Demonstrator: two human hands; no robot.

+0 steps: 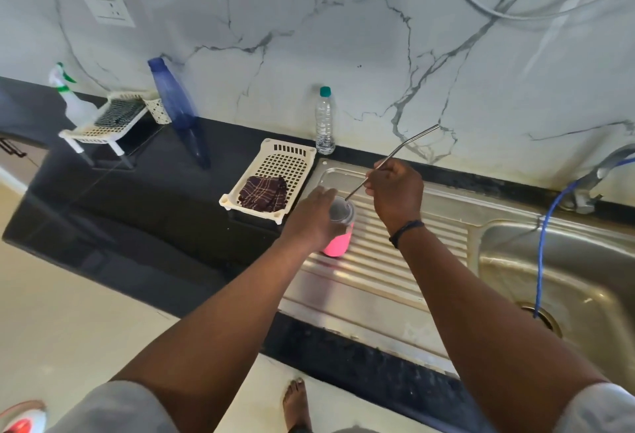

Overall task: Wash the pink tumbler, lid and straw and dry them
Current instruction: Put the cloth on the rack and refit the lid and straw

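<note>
The pink tumbler (pixel 338 240) stands upright on the ribbed steel draining board (pixel 388 267), just left of the sink basin (pixel 556 278). Its clear lid (pixel 341 210) sits on top. My left hand (pixel 314 216) wraps around the tumbler's upper part from the left, fingers curled over the lid's rim, gripping it. My right hand (pixel 395 192) hovers just above and to the right, pinching a bent metal straw (pixel 391 158) between thumb and fingertips partway along its length. The straw slants down to the left, its lower tip at the lid; I cannot tell whether the tip is inside the lid's hole or only touching it. The bent upper end points up and right toward the marble wall (pixel 343 37). A dark band (pixel 405 231) circles my right wrist.

Just left of the draining board, on the black counter (pixel 144 199), a cream slotted tray (pixel 275 164) holds a folded dark checked cloth (pixel 263 194). Behind the tray, against the wall, stands a clear water bottle (pixel 324 123) with a green cap. Farther left stand a blue bottle (pixel 173 96), a small rack (pixel 110 116) and a spray bottle (pixel 68 96). A blue hose (pixel 543 243) runs from the tap (pixel 594 182) down into the basin's drain.
</note>
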